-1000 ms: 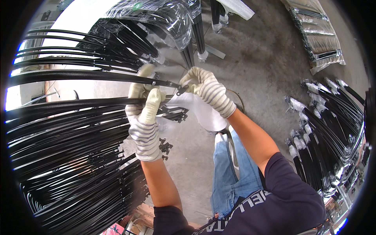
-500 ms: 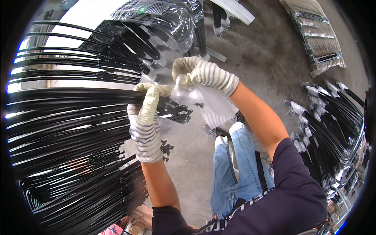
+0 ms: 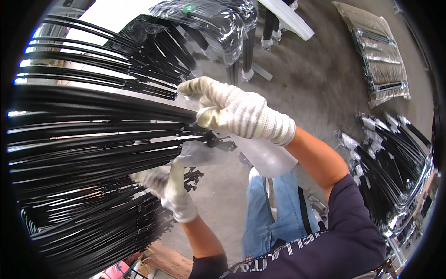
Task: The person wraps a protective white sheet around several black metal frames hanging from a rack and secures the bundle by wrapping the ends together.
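Note:
Both of my hands wear pale knitted gloves with grey stripes. My right hand (image 3: 241,114) is closed over a thin, translucent white wrapping sheet (image 3: 265,157) at the end of the thick upper black tube (image 3: 107,104). Its index finger reaches along the tube's far side, and the sheet hangs below the palm. My left hand (image 3: 169,188) is lower, beneath the ends of several black tubes (image 3: 93,160). Its thumb points up beside the sheet's left part (image 3: 202,153); its other fingers are smeared by motion and partly behind the tubes.
More black tubes with small brackets (image 3: 116,218) are stacked at lower left. A plastic-wrapped bundle (image 3: 218,28) lies at the far side. Wrapped-end black frames (image 3: 385,158) stand at right, with a flat wrapped package (image 3: 378,56) on the concrete floor (image 3: 316,69).
My left hand has let go of the upper tube and dropped toward me. My right hand has come down onto that tube's end, bringing the sheet against it. The view has shifted slightly.

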